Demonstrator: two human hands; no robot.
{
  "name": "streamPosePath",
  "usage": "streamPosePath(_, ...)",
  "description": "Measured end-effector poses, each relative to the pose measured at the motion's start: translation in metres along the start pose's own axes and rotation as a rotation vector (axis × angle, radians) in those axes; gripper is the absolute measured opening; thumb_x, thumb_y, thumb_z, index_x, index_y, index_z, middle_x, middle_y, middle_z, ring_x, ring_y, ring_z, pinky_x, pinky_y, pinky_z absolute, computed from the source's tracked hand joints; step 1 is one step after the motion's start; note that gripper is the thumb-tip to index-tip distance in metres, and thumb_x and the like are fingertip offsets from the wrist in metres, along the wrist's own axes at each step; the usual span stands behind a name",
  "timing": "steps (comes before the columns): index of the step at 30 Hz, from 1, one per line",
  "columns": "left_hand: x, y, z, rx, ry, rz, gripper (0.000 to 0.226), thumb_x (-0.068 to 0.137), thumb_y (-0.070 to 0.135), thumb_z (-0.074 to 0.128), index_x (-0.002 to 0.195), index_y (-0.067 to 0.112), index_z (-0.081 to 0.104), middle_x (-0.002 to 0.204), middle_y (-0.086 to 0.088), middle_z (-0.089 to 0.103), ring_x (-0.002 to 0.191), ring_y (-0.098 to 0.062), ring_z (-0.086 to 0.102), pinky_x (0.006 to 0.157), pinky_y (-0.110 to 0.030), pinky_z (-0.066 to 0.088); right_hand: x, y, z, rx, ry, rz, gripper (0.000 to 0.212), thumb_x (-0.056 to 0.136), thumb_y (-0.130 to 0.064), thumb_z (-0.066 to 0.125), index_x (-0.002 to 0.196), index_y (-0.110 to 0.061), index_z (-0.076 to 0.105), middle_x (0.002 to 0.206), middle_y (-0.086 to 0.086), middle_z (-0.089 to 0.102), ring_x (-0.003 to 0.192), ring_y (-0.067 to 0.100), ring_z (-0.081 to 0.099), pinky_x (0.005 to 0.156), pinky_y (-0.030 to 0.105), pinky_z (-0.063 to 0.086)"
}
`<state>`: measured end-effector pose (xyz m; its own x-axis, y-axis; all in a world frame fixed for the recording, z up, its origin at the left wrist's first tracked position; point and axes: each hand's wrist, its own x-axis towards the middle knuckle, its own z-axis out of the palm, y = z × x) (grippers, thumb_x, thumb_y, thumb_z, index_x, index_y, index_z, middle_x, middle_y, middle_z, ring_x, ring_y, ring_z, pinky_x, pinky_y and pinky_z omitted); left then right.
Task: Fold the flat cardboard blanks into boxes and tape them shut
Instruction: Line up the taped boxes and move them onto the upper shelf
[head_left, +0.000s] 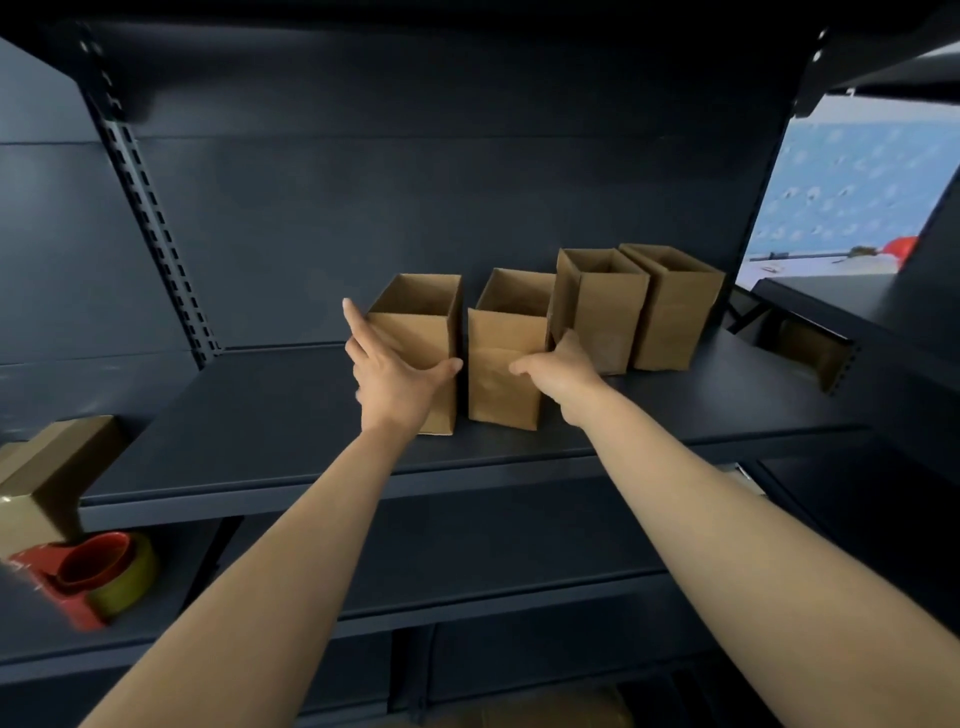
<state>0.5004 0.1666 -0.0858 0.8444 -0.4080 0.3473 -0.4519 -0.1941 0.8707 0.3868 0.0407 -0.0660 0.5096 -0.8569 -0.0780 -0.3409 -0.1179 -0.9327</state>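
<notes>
Several open-topped brown cardboard boxes stand upright in a row on a dark shelf (260, 415). My left hand (389, 379) lies against the leftmost box (415, 327), fingers straight along its left face and thumb across its front. My right hand (561, 369) grips the second box (498, 400): the thumb lies across the front, and the fingers reach round its right side and are hidden there. The third box (608, 312) and the fourth box (675, 312) stand touching each other further back on the right.
A red tape dispenser (88, 577) with a roll of tape sits on the lower shelf at left, below a closed cardboard box (41, 483). A slotted upright (156, 223) rises at the left. Another brown cardboard piece (810, 348) lies at right.
</notes>
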Motion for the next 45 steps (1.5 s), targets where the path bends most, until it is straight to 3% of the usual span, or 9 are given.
streamPosePath(3, 0.004, -0.007, 0.001, -0.131, -0.124, -0.034, 0.124, 0.07, 0.028, 0.084, 0.149, 0.029, -0.012, 0.156, -0.001, 0.011, 0.142, -0.02, 0.02, 0.108, -0.033, 0.028, 0.008, 0.004, -0.004, -0.031, 0.025, -0.025, 0.065, 0.09, -0.015, 0.063, 0.146, -0.013, 0.029, 0.143, 0.008, 0.044, 0.128, 0.028, 0.045, 0.1, 0.037, 0.042)
streamPosePath(6, 0.013, -0.01, 0.007, -0.142, -0.197, -0.075, 0.102, 0.076, 0.025, 0.079, 0.15, 0.026, 0.009, 0.147, 0.0, 0.036, 0.132, -0.021, 0.039, 0.102, -0.035, 0.04, 0.018, 0.004, -0.008, -0.12, 0.081, -0.06, 0.049, 0.094, -0.016, 0.058, 0.139, -0.012, 0.039, 0.136, 0.008, 0.049, 0.122, 0.027, 0.05, 0.092, 0.033, 0.046)
streamPosePath(9, 0.023, -0.005, 0.017, -0.11, -0.224, -0.071, 0.08, 0.081, 0.023, 0.074, 0.146, 0.02, 0.027, 0.139, 0.0, 0.044, 0.125, -0.021, 0.045, 0.097, -0.034, 0.042, 0.026, 0.0, -0.016, -0.273, 0.167, -0.1, 0.031, 0.095, -0.019, 0.057, 0.124, -0.011, 0.05, 0.124, 0.008, 0.056, 0.112, 0.026, 0.056, 0.077, 0.027, 0.043)
streamPosePath(13, 0.035, -0.003, 0.032, -0.147, -0.249, -0.079, 0.074, 0.083, 0.02, 0.072, 0.145, 0.019, 0.03, 0.137, 0.001, 0.047, 0.12, -0.016, 0.047, 0.093, -0.029, 0.042, 0.036, -0.001, -0.027, -0.497, 0.283, -0.153, 0.031, 0.095, -0.028, 0.057, 0.12, -0.008, 0.054, 0.119, 0.009, 0.06, 0.108, 0.026, 0.058, 0.072, 0.027, 0.04)
streamPosePath(17, 0.046, 0.0, 0.045, -0.149, -0.238, -0.092, 0.071, 0.085, 0.018, 0.07, 0.145, 0.019, 0.031, 0.134, 0.001, 0.048, 0.118, -0.017, 0.048, 0.091, -0.029, 0.042, 0.048, 0.001, -0.032, -0.558, 0.32, -0.177, 0.033, 0.094, -0.031, 0.058, 0.118, -0.009, 0.055, 0.116, 0.009, 0.061, 0.105, 0.026, 0.06, 0.071, 0.029, 0.042)
streamPosePath(27, 0.062, 0.001, 0.071, -0.17, -0.18, -0.121, 0.062, 0.087, 0.018, 0.068, 0.141, 0.019, 0.037, 0.13, 0.001, 0.051, 0.115, -0.017, 0.05, 0.09, -0.03, 0.043, 0.071, 0.004, -0.038, -0.521, 0.373, -0.19, 0.026, 0.097, -0.022, 0.054, 0.118, -0.007, 0.053, 0.117, 0.012, 0.061, 0.108, 0.027, 0.061, 0.074, 0.028, 0.046)
streamPosePath(40, 0.074, 0.0, 0.087, -0.191, -0.151, -0.134, 0.058, 0.088, 0.019, 0.066, 0.139, 0.018, 0.039, 0.13, 0.0, 0.052, 0.11, -0.015, 0.052, 0.087, -0.03, 0.044, 0.083, 0.011, -0.043, -0.498, 0.345, -0.226, 0.024, 0.097, -0.025, 0.052, 0.114, -0.01, 0.057, 0.112, 0.01, 0.063, 0.101, 0.026, 0.063, 0.083, 0.038, 0.055)
streamPosePath(45, 0.074, 0.006, 0.081, -0.029, -0.156, -0.099, 0.063, 0.088, 0.021, 0.065, 0.142, 0.016, 0.033, 0.138, -0.004, 0.044, 0.12, -0.023, 0.049, 0.094, -0.034, 0.044, 0.075, 0.007, -0.053, -0.572, 0.364, -0.309, 0.023, 0.097, -0.025, 0.053, 0.116, -0.012, 0.054, 0.106, 0.008, 0.066, 0.096, 0.022, 0.065, 0.066, 0.026, 0.05)
